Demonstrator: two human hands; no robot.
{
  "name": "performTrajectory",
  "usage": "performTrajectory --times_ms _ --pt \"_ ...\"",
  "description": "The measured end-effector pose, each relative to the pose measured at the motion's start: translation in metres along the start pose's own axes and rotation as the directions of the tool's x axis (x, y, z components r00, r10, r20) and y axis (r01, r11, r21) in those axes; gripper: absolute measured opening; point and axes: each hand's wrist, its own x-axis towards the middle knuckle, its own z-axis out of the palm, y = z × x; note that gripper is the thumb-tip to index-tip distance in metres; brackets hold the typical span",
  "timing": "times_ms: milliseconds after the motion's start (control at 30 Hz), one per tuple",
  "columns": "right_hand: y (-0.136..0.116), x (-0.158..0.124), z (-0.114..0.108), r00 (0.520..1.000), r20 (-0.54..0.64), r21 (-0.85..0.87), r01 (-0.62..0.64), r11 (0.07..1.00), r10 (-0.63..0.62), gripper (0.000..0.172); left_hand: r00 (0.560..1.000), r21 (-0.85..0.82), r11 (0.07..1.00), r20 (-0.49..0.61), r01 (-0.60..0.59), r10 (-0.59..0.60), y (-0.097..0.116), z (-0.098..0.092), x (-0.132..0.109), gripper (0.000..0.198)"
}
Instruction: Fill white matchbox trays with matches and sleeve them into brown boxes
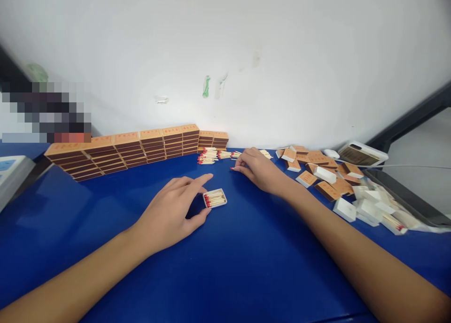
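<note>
A small white matchbox tray (226,196), partly filled with red-tipped matches (214,199), lies on the blue table. My left hand (176,208) steadies it from the left, thumb at its near corner and a finger at its far corner, with the index finger raised above. Farther back and to the right, my right hand (257,168) is closed in a pinch, and red match heads (232,168) show at its fingertips. How many matches it holds is hidden. Loose piles of matches (207,156) lie along the wall behind, some covered by this hand.
Stacked orange-and-brown matchboxes (155,147) line the wall at left. On the right lie scattered matchbox sleeves (327,190) and white trays (344,209), one with matches. A white power bank-like device (364,152), a cable and a dark flat device (408,196) are beyond them.
</note>
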Motion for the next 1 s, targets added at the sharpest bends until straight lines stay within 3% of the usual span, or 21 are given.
performTrajectory --times_ms 167,300,533,833,1000 --pt "-0.057 -0.007 -0.007 0.995 0.027 0.156 0.086 0.984 -0.091 0.01 1.0 0.001 1.0 -0.012 0.005 -0.005 -0.001 0.0 0.001 0.066" --pt "-0.085 -0.011 0.001 0.976 0.064 0.08 0.203 0.976 -0.208 0.013 1.0 0.009 1.0 -0.013 0.003 -0.003 -0.001 0.001 0.001 0.065" --pt "-0.086 -0.01 0.008 0.972 0.021 -0.058 0.234 0.97 -0.233 0.018 1.0 0.004 1.0 -0.003 0.003 -0.003 -0.001 0.001 0.002 0.066" --pt "-0.076 -0.012 -0.008 0.979 0.08 0.051 0.185 0.981 -0.188 0.007 1.0 0.003 1.0 -0.01 0.014 -0.014 -0.001 0.001 0.0 0.066" --pt "-0.075 -0.013 -0.014 0.977 0.134 0.069 0.159 0.985 -0.167 0.01 1.0 -0.008 1.0 -0.027 0.008 -0.008 0.0 0.002 0.0 0.067"
